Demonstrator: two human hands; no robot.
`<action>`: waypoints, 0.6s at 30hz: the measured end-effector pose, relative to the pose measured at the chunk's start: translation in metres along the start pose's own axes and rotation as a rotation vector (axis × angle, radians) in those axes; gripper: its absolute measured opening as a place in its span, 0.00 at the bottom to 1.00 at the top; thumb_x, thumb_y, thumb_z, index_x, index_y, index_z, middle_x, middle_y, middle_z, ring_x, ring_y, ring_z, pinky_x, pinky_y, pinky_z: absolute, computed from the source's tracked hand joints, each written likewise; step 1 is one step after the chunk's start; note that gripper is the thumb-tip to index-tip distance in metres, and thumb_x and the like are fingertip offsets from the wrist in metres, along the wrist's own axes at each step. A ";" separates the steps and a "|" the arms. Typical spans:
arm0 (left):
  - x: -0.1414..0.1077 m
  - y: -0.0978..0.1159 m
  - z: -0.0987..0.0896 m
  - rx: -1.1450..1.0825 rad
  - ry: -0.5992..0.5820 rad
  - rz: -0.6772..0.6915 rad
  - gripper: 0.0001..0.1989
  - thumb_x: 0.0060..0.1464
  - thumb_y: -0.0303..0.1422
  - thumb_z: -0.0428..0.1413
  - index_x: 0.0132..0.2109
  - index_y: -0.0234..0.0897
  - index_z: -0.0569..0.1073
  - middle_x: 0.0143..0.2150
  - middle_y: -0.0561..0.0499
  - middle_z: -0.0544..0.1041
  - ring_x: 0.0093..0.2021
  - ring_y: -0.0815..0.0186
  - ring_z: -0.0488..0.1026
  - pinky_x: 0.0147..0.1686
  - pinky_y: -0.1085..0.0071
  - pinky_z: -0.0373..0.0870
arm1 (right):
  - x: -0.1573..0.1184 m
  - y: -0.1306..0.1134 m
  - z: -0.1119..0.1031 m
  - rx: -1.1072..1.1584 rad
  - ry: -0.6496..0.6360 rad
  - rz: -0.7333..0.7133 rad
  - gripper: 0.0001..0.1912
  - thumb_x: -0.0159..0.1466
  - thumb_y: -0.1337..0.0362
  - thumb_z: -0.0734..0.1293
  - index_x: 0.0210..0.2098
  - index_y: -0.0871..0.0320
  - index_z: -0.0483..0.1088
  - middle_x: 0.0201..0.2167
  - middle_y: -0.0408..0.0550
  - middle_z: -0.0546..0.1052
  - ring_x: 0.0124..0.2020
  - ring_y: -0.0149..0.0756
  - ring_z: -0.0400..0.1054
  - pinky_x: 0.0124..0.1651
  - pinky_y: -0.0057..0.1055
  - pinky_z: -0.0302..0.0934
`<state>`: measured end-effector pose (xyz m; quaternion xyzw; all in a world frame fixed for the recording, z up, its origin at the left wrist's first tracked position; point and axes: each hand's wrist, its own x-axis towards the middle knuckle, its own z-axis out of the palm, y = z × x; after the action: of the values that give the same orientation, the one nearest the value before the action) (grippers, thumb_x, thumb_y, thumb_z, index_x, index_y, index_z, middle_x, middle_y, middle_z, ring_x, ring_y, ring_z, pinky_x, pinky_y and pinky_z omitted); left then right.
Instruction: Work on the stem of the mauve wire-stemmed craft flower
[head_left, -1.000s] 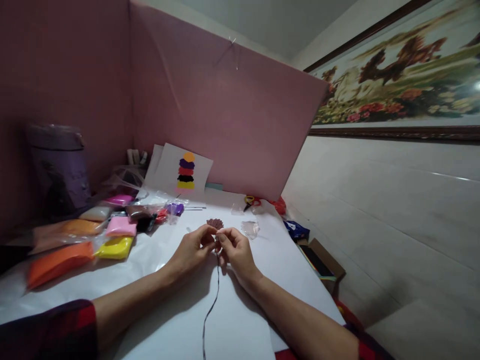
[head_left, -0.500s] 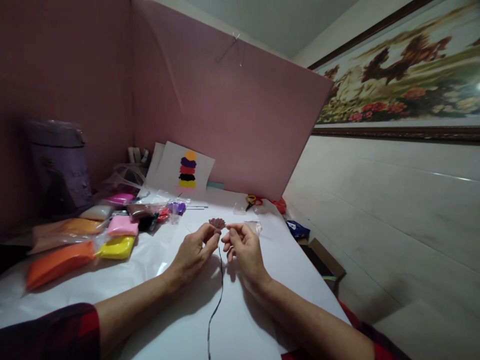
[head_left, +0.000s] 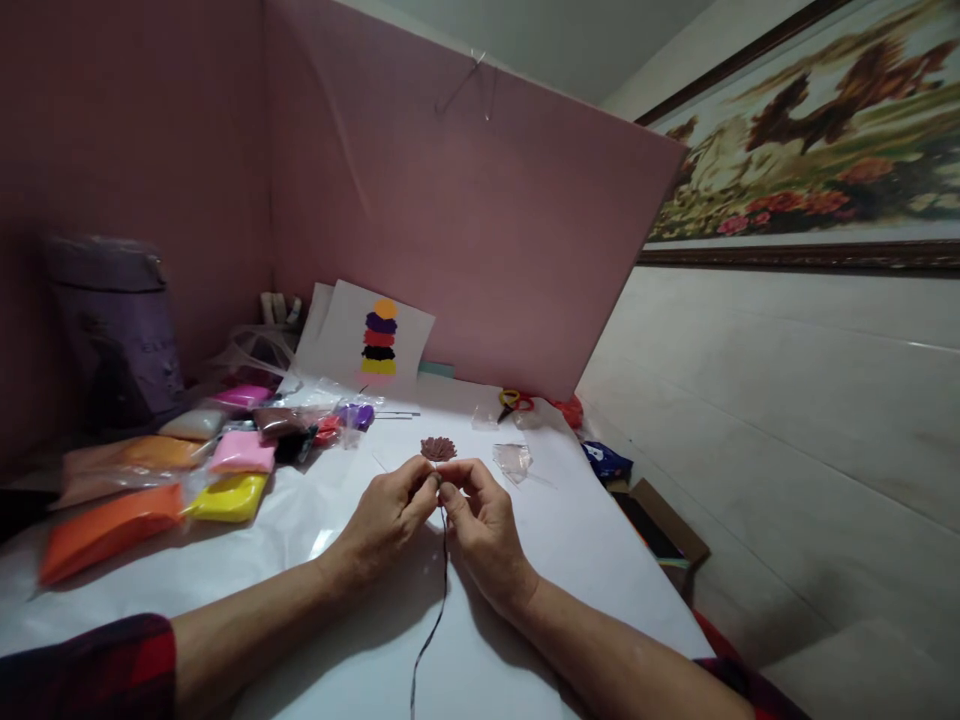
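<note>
White sheeting lies under the brown pleated piece, which shows just beyond the fingertips, while a dark strand trails below them. The left hand seems pinched tight on the strand's upper part. The right hand, apart half a second ago, now meets it, so both work one spot; whether it grips anything is hidden. Scissors lie farther off.

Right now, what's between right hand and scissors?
A piece of clear plastic, just beyond the right hand, on the white surface; head view shows it.
</note>
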<state>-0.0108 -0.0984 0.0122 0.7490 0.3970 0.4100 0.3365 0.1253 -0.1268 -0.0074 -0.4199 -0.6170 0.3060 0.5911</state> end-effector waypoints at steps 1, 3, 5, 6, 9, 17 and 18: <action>0.000 -0.001 0.000 0.016 -0.003 0.000 0.12 0.56 0.40 0.45 0.27 0.40 0.62 0.23 0.57 0.63 0.26 0.66 0.61 0.29 0.70 0.57 | 0.000 -0.001 -0.001 -0.014 -0.005 0.001 0.07 0.65 0.62 0.64 0.40 0.57 0.70 0.36 0.48 0.75 0.38 0.37 0.70 0.37 0.31 0.64; 0.001 -0.002 0.000 0.033 -0.010 -0.006 0.11 0.54 0.40 0.45 0.27 0.40 0.62 0.22 0.57 0.62 0.26 0.67 0.60 0.29 0.70 0.56 | 0.000 -0.002 -0.001 -0.039 -0.003 0.003 0.06 0.65 0.62 0.65 0.39 0.57 0.70 0.36 0.48 0.75 0.37 0.36 0.70 0.36 0.30 0.63; 0.002 -0.001 0.000 0.022 -0.007 -0.016 0.11 0.53 0.40 0.45 0.26 0.39 0.62 0.22 0.57 0.61 0.26 0.67 0.59 0.29 0.71 0.56 | 0.000 -0.002 -0.001 -0.057 0.004 0.000 0.06 0.65 0.62 0.64 0.38 0.57 0.70 0.36 0.47 0.75 0.36 0.36 0.69 0.35 0.30 0.63; 0.002 0.000 0.000 0.000 -0.002 -0.025 0.12 0.52 0.40 0.46 0.26 0.39 0.62 0.22 0.57 0.60 0.26 0.67 0.59 0.28 0.71 0.56 | -0.001 -0.002 0.000 -0.055 0.007 0.001 0.05 0.65 0.63 0.64 0.38 0.56 0.70 0.36 0.47 0.74 0.35 0.36 0.69 0.34 0.30 0.62; 0.002 0.003 -0.001 -0.124 -0.012 -0.060 0.14 0.53 0.42 0.46 0.25 0.39 0.61 0.20 0.58 0.59 0.24 0.68 0.57 0.26 0.71 0.55 | -0.001 -0.002 0.000 -0.025 0.006 0.020 0.06 0.64 0.64 0.64 0.39 0.56 0.70 0.36 0.47 0.74 0.36 0.36 0.69 0.34 0.30 0.62; -0.003 0.007 -0.002 -0.262 -0.127 -0.078 0.18 0.60 0.46 0.46 0.28 0.38 0.63 0.20 0.57 0.63 0.22 0.69 0.60 0.26 0.72 0.56 | 0.003 -0.001 -0.001 0.024 0.041 0.057 0.07 0.63 0.60 0.66 0.38 0.57 0.70 0.36 0.48 0.73 0.38 0.37 0.68 0.36 0.31 0.63; -0.004 0.007 -0.003 -0.255 -0.137 -0.077 0.18 0.60 0.46 0.45 0.29 0.38 0.63 0.20 0.57 0.64 0.23 0.69 0.60 0.26 0.72 0.57 | 0.003 0.000 -0.001 0.029 0.048 0.060 0.07 0.63 0.60 0.66 0.38 0.57 0.70 0.36 0.47 0.73 0.38 0.37 0.68 0.37 0.31 0.62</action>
<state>-0.0122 -0.1044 0.0179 0.7107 0.3462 0.3918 0.4708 0.1265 -0.1245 -0.0058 -0.4367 -0.5852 0.3223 0.6025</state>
